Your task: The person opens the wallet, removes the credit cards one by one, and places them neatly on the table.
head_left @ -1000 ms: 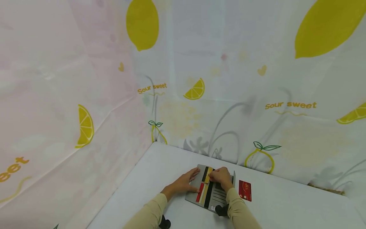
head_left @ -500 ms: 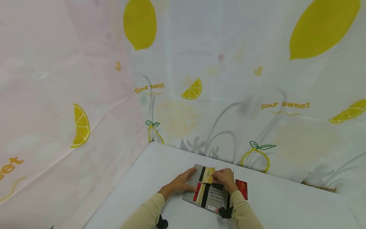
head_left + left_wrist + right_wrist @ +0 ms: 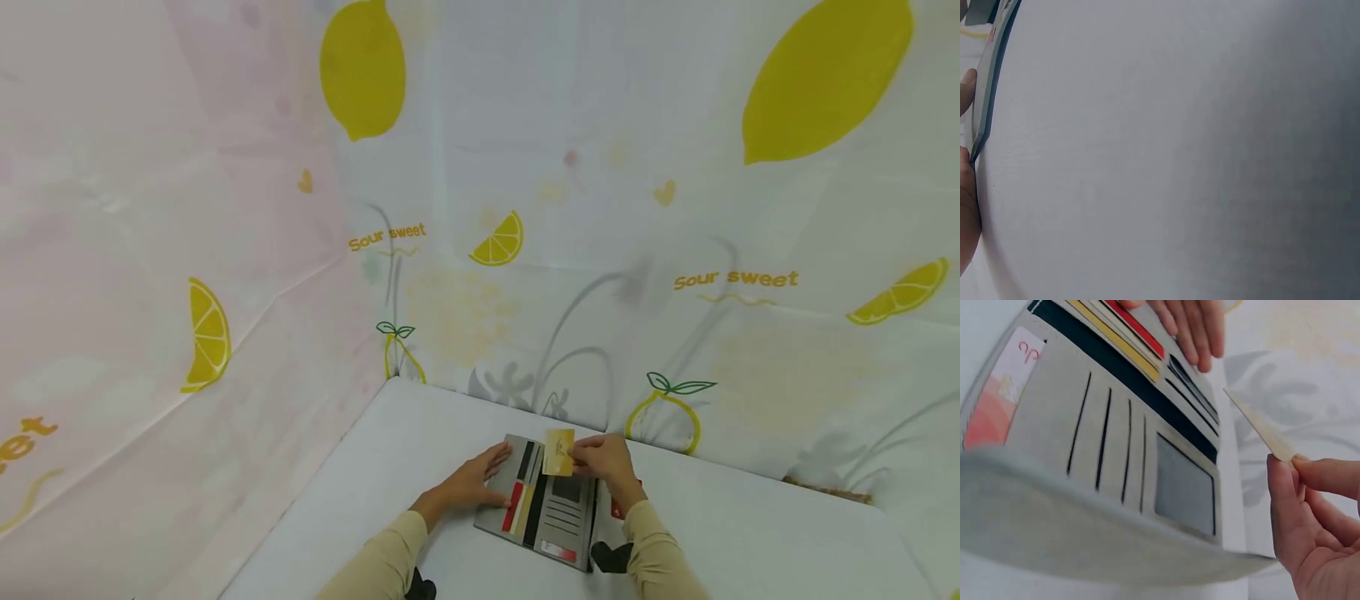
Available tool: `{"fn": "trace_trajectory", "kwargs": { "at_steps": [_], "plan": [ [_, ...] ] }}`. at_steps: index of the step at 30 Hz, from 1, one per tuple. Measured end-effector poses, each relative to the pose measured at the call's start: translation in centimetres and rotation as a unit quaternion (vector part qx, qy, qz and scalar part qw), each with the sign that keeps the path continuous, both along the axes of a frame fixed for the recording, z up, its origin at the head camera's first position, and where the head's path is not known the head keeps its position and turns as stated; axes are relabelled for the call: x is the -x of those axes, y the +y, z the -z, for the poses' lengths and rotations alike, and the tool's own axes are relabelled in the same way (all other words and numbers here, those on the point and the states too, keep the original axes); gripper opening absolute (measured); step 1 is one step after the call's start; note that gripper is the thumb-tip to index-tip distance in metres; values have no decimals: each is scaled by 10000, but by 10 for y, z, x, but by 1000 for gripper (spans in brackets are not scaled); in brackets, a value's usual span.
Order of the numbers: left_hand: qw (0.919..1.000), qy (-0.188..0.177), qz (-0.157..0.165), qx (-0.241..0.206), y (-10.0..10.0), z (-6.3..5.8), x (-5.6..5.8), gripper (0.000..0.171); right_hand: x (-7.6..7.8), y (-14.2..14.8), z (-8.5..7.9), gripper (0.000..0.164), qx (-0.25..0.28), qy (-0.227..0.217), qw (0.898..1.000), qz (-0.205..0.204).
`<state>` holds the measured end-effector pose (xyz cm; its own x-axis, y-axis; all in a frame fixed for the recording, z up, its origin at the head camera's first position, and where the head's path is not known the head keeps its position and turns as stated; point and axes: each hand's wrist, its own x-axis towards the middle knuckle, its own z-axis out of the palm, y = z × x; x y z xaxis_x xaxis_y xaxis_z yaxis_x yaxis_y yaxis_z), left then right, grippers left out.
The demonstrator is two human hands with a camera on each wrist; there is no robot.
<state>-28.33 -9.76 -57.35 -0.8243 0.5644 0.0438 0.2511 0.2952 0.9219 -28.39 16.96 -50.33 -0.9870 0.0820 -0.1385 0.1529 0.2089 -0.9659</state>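
A grey wallet [image 3: 564,521] lies spread flat on the white table, its card slots facing up. My left hand [image 3: 467,485] rests on its left part, fingers extended. Between thumb and fingers my right hand [image 3: 609,462] pinches a gold card [image 3: 558,452], held up above the wallet's far edge; in the right wrist view the card [image 3: 1259,428] shows almost edge-on. Red and yellow cards [image 3: 1127,350] stick out of slots near the left hand. A pink and white card [image 3: 1009,394] sits in a slot at the near end, beside a dark window pocket [image 3: 1185,484].
A red card [image 3: 618,506] lies on the table right of the wallet, partly hidden by the right hand and sleeve. Behind the table [image 3: 720,533] rises a lemon-print sheet [image 3: 465,292], with another side along the left.
My right hand has drawn the gold card out of the wallet's upper slot and lifted it up and to the right. The left hand stays on the wallet.
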Motion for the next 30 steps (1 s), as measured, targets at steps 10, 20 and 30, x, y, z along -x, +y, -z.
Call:
{"fn": "trace_trajectory", "kwargs": {
  "at_steps": [10, 20, 30],
  "plan": [
    [9999, 110, 4, 16, -1, 1, 1, 102, -10, 50, -12, 23, -57, 19, 9999, 145],
    [9994, 222, 260, -39, -4, 1, 2, 100, -32, 105, -3, 29, -179, -113, 9990, 385],
    [9987, 102, 466, -165, -6, -3, 4, 96, -53, 144, 10, 27, -405, -558, 9953, 685]
  ]
}}
